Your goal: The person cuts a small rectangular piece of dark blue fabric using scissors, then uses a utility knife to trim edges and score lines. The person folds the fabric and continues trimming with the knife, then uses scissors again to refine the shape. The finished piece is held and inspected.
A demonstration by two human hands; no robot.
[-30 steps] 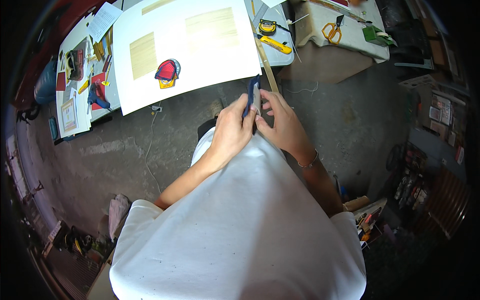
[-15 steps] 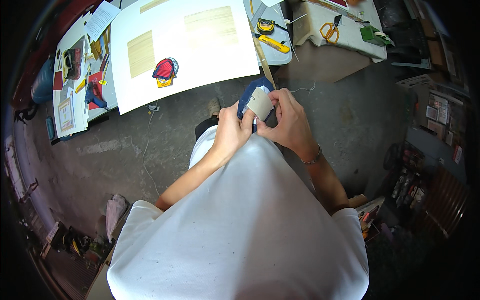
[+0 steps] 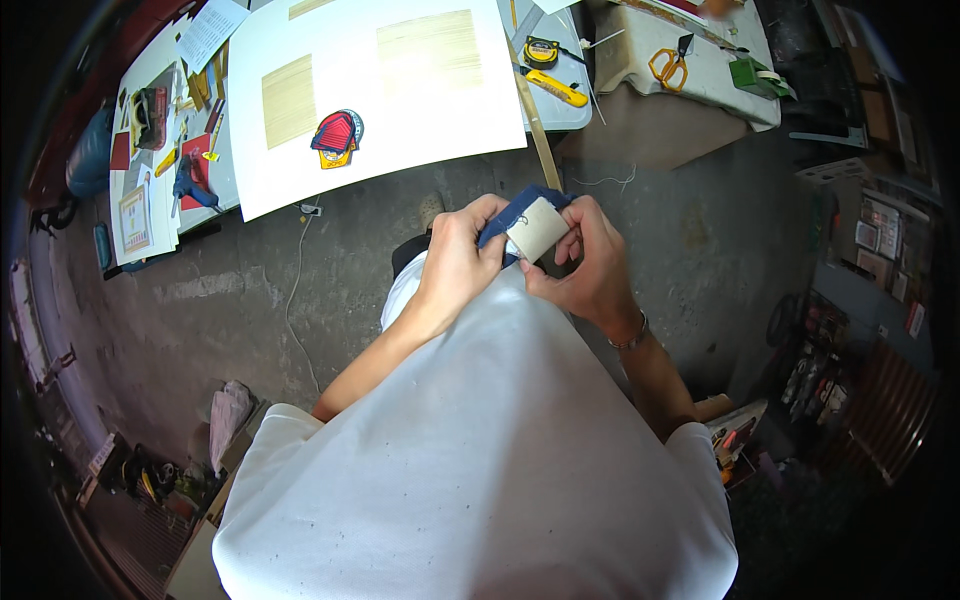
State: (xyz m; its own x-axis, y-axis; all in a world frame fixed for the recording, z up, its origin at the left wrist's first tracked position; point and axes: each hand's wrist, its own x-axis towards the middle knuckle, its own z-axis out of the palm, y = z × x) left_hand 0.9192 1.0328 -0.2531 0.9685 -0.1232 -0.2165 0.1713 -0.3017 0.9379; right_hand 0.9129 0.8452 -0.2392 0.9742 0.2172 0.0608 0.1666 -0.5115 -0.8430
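A navy blue piece of cloth point(image 3: 512, 212) is held up in front of my chest, and a beige squarish piece point(image 3: 538, 230) with a small dark thread-like curl lies against it. On the cloth's left edge, my left hand point(image 3: 458, 252) is closed with thumb and fingers pinching. At the beige piece's right side, my right hand point(image 3: 590, 262) grips its edge, thumb below and curled fingers above. Whether the beige piece is fixed to the cloth I cannot tell. A small stack of embroidered patches point(image 3: 337, 135), red, navy and yellow, lies on the white board point(image 3: 420, 125) ahead.
A yellow utility knife point(image 3: 553, 87) and a tape measure point(image 3: 541, 52) lie right of the board, by a wooden strip point(image 3: 538, 130). Orange-handled scissors point(image 3: 669, 68) and a green tape dispenser point(image 3: 756, 77) sit farther right. A blue glue gun point(image 3: 192, 187) is at left.
The cloth and beige piece have shifted slightly right and down and turned, so more of the beige face shows. My right hand has moved a little right; the left fingers now grip the cloth's upper left.
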